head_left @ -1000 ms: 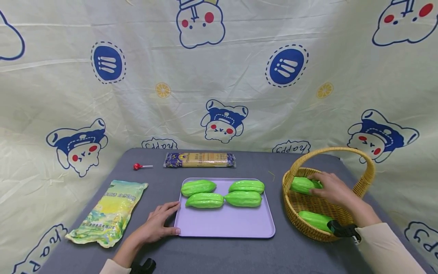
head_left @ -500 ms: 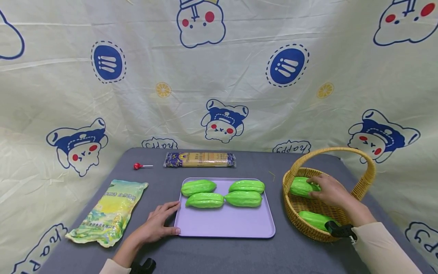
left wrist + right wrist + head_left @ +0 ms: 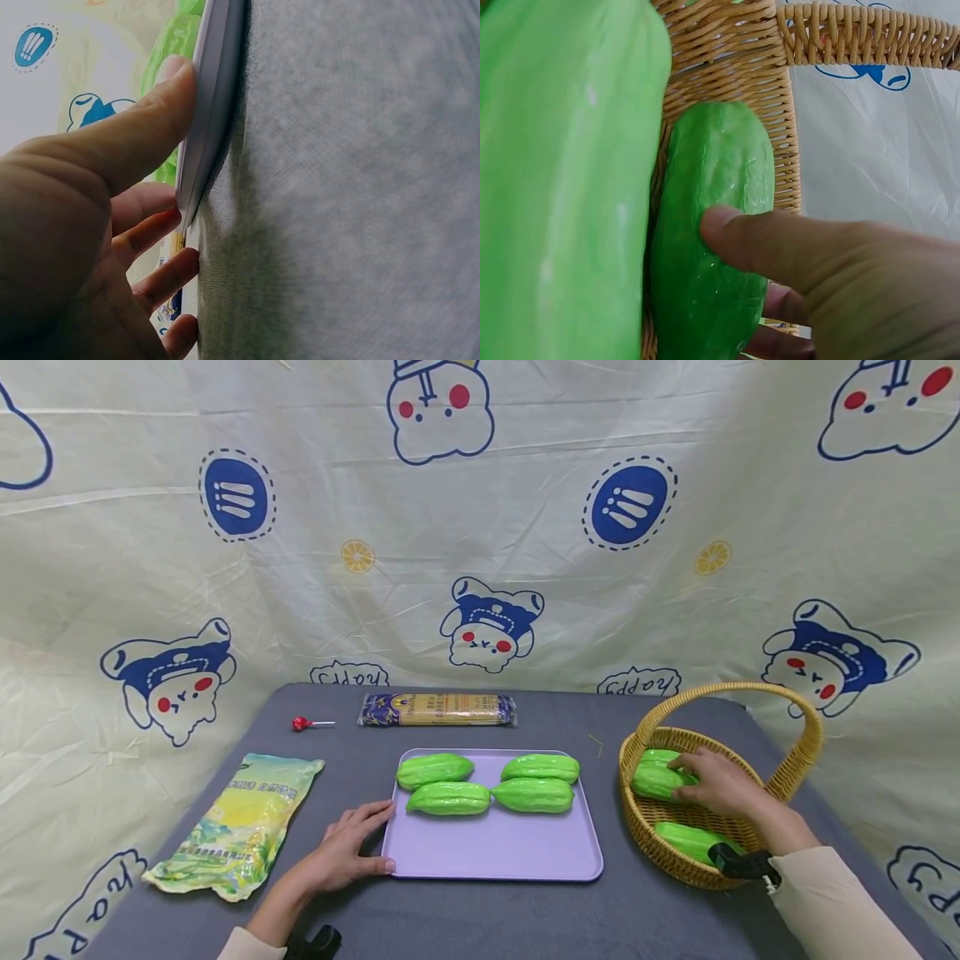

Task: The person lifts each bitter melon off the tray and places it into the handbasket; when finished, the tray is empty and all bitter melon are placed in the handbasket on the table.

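Observation:
My left hand [image 3: 347, 852] rests against the left edge of a lilac tray [image 3: 495, 856], thumb and fingers spread. Its thumb [image 3: 154, 112] and two fingertips touch the tray's rim in the left wrist view. Several ridged green gourds lie on the tray; one is the front left gourd [image 3: 448, 799]. Inside a wicker basket [image 3: 637, 835] on the right, my right hand [image 3: 716, 783] holds a green gourd [image 3: 712, 165]. The thumb lies on its near side and the other fingers are partly hidden behind it. Another gourd [image 3: 686, 841] lies at the basket's front.
A long packet of noodles [image 3: 457, 710] and a red lollipop [image 3: 301, 724] lie at the back of the grey table [image 3: 450, 918]. A yellow-green printed bag [image 3: 240, 827] lies at the left. The basket's tall handle [image 3: 738, 687] arches over the right hand.
My right hand has moved slightly left inside the basket, and the gourd under it has shifted slightly left and toward me. The left hand and the tray have stayed still.

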Available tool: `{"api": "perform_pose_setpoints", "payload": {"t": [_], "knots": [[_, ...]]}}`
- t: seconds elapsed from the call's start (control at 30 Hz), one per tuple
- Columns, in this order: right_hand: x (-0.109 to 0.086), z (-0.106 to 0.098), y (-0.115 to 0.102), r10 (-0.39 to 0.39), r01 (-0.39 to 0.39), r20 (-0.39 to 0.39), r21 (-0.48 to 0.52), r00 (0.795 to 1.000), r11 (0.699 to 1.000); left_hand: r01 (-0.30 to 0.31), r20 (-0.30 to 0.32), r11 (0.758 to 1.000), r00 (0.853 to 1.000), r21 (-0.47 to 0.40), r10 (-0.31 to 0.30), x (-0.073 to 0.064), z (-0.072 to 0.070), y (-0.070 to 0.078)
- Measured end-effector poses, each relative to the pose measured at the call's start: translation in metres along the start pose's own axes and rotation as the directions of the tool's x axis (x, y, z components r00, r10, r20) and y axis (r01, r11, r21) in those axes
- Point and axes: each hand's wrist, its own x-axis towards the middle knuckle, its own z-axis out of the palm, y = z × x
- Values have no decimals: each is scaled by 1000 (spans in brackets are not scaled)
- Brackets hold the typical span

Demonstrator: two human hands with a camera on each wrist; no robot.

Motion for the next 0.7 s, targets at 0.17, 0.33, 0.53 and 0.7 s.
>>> {"api": "perform_pose_setpoints", "payload": {"t": [0.17, 0.33, 0.53, 0.7], "knots": [[1, 2, 1, 1, -2, 4, 11, 1000, 1000, -5, 0, 1000, 1000, 2, 5, -1, 0, 0], [2, 3, 3, 8, -8, 5, 10, 1000, 1000, -19, -5, 1000, 1000, 9, 19, -1, 0, 0], [4, 4, 5, 8, -8, 11, 17, 1000, 1000, -26, -16, 1000, 1000, 15, 26, -2, 0, -1], [4, 5, 5, 8, -8, 13, 23, 1000, 1000, -26, -20, 1000, 999, 13, 26, -2, 1, -2]]}}
